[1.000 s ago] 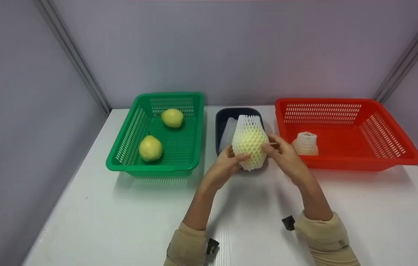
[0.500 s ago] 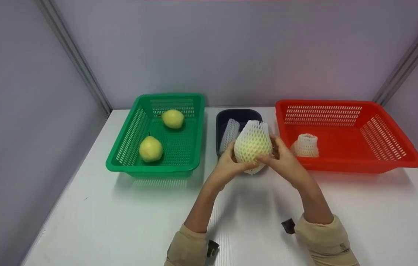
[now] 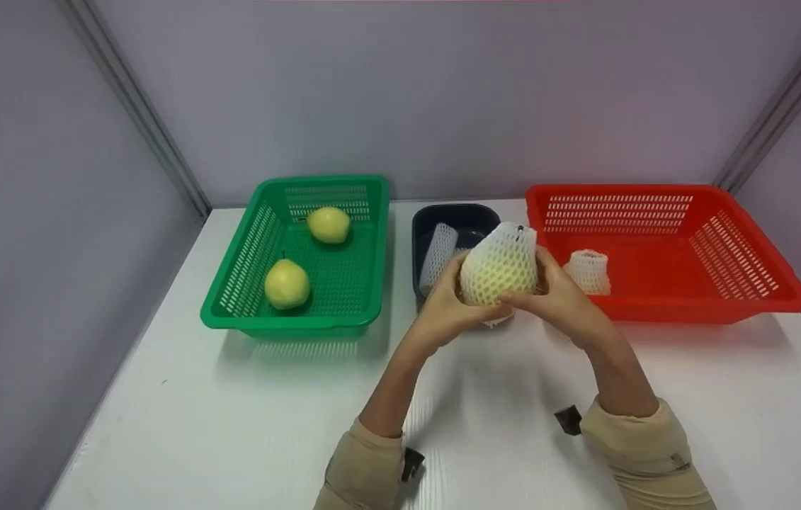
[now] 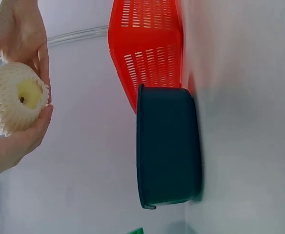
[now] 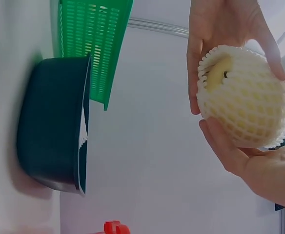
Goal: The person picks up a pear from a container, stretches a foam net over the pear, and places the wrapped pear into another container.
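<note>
Both my hands hold a yellow pear in a white foam net (image 3: 501,273), raised above the table in front of the dark bin (image 3: 474,214). My left hand (image 3: 446,312) cups its left side and my right hand (image 3: 564,301) its right, the thumbs meeting at the near side. The stem end tilts up and away to the right. From below, the left wrist view shows the pear's bare yellow base (image 4: 31,93) through the net's open end. Inside the bin lie flat foam nets (image 3: 438,258).
On the left, a green basket (image 3: 375,283) contains two bare pears, one near (image 3: 287,285) and one far (image 3: 329,225). To the right, a red basket (image 3: 690,304) has a net-wrapped fruit (image 3: 588,273) in its near left corner. Grey walls (image 3: 400,99) enclose the table.
The net has come down closer around the pear, its loose top now gathered near the stem. Both hands have shifted slightly right and wrap further round the pear, which now tilts right.
</note>
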`<state>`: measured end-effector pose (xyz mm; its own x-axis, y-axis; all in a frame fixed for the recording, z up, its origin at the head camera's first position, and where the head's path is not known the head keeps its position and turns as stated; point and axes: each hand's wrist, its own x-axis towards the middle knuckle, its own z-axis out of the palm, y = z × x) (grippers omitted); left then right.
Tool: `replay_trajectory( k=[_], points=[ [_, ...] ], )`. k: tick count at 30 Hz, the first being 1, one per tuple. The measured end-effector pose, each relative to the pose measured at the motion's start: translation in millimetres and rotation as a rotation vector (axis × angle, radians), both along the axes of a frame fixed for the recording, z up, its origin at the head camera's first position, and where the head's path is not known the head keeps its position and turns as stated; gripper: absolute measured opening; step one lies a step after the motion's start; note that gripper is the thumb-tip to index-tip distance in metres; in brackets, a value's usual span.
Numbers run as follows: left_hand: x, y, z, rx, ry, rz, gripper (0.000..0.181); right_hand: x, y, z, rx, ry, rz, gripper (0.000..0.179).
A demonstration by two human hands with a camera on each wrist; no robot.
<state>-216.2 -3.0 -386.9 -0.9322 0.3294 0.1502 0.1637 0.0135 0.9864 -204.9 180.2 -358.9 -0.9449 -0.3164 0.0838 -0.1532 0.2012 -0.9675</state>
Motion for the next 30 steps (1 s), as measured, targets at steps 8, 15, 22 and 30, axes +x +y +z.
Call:
replay_trajectory(
  k=[8, 15, 22, 30],
  points=[
    [-3.7, 22.2, 0.6, -0.122, 0.121, -0.001, 0.087, -1.0, 16, 10.4, 0.075, -0.052, -0.076, 0.089],
    [-7.0, 51.8, -9.7, 0.028, -0.040, -0.065, 0.084, -2.4, 38, 16.9, 0.131, -0.043, -0.188, 0.084],
    [-16.9, 93.9, -25.6, 0.082, -0.242, -0.003, 0.074, -3.7, 74, 18.5, -0.038, 0.019, -0.297, 0.071],
    [-27.8, 135.7, -41.8, 0.251, -0.436, 0.180, 0.062, -7.5, 112, 19.0, -0.188, -0.010, -0.492, 0.069]
  ],
)
